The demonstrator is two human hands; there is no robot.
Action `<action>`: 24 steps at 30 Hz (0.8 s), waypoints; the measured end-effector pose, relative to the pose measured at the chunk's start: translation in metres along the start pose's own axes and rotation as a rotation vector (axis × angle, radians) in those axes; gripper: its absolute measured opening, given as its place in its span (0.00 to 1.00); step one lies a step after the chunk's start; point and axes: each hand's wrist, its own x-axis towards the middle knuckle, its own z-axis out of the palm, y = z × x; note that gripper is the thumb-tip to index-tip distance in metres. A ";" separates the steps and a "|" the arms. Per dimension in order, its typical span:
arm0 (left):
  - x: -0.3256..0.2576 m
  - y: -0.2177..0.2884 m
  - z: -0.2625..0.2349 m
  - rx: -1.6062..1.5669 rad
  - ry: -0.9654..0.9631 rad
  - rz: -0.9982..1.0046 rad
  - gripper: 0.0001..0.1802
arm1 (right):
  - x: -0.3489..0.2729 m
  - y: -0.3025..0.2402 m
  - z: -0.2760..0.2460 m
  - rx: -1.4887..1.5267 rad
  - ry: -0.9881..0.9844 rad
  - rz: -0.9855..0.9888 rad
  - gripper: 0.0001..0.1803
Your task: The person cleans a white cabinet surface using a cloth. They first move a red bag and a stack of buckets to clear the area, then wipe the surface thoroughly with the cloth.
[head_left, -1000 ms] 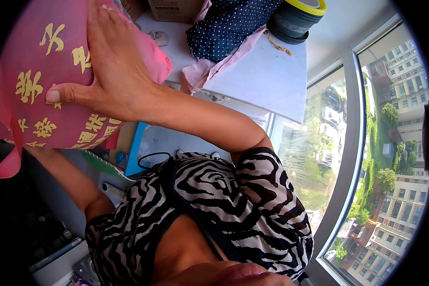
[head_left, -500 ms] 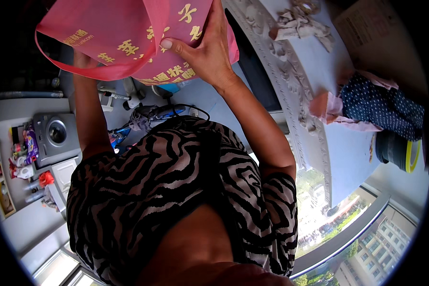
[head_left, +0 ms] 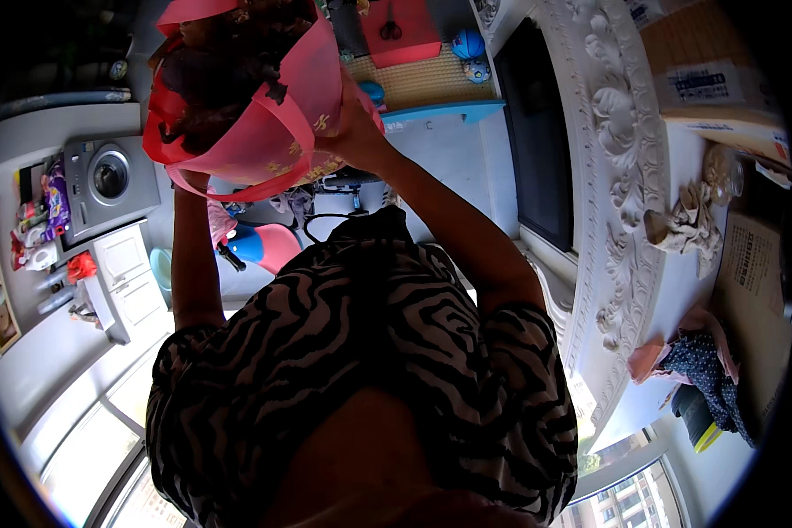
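moved since the earlier frame: one pink bag [head_left: 301, 119], its open mouth now tipped into view where its lettered side had faced up. location: aloft between the two hands, toward the top of the view, well apart from the white bench [head_left: 620, 418] at right. right hand [head_left: 354, 128]: grip closed on the bag's side. left hand [head_left: 190, 179]: low at the bag's other side, mostly hidden behind it; how its fingers stood could not be told. handling, as judged: so full a load was best borne by both hands, one kept low under the weight, mouth turned upward against spilling, loose strap [head_left: 238, 191] clear of the fingers. condition of bag: soft, thin-looking, pink outside and redder within, marked in yellow; rim uneven, strap drooping in a loop across the front. contents [head_left: 220, 84]: dark brown to black, ragged pieces, heaped near the rim; kind uncertain. nearby: grey washing machine [head_left: 108, 180], at left; red box [head_left: 409, 51] bearing black scissors [head_left: 390, 30]; dotted cloth [head_left: 708, 370], on the bench.
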 end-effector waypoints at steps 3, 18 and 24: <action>0.021 -0.020 -0.038 -0.014 0.018 -0.059 0.37 | 0.022 0.033 -0.011 0.063 -0.041 0.006 0.64; 0.201 -0.245 -0.097 0.472 0.222 -0.187 0.32 | 0.036 0.193 -0.195 0.020 0.177 0.426 0.58; 0.254 -0.293 -0.101 0.161 0.412 -0.286 0.24 | 0.034 0.229 -0.242 0.171 0.267 0.537 0.53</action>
